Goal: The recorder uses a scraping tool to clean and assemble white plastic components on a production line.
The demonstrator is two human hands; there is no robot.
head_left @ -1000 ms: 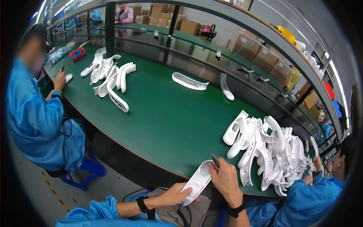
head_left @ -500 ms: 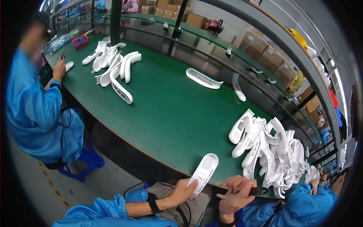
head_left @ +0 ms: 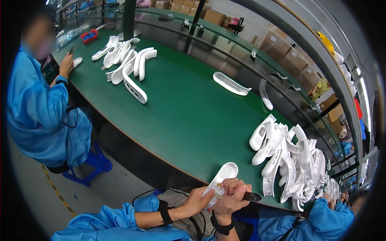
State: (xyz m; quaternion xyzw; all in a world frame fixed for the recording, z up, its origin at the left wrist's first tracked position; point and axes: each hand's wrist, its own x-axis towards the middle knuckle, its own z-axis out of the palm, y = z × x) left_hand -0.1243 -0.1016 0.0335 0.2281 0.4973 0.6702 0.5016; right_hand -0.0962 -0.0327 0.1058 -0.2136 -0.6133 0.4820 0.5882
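My left hand is closed on the lower end of a long white plastic shell. The shell's rounded, perforated end points up and away, over the table's front edge. In my right hand is a slim knife-like tool with a dark end sticking out to the right. Its thin pale end reaches the shell beside my left fingers; whether it touches the surface I cannot tell. My right fingers hide the tool's middle and part of the shell.
A big heap of white shells lies to the right on the green table. A smaller pile is at the far left, near a red bin. Co-workers in blue sit on the left and right. A metal rail runs behind.
My right hand has moved left with the tool, from beside the shell up against it. The left hand keeps its grip. The view has shifted slightly.
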